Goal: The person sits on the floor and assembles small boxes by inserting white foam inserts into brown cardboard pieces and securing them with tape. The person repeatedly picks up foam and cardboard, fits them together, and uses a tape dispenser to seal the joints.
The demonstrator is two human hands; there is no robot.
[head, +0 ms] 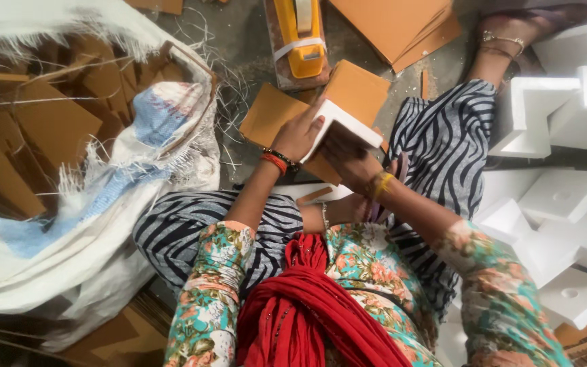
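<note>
Littered grey concrete floor, cardboard-filled sack

white L-shaped foam corner piece, brown cardboard sheet against it, held mid-air

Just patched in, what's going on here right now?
A person sits on the floor holding a white foam corner piece with both hands: left hand on its near end, right hand underneath. A brown cardboard sheet rests against the foam. A yellow tape dispenser lies ahead, a white sack of cardboard pieces to the left, more foam blocks to the right.
</note>
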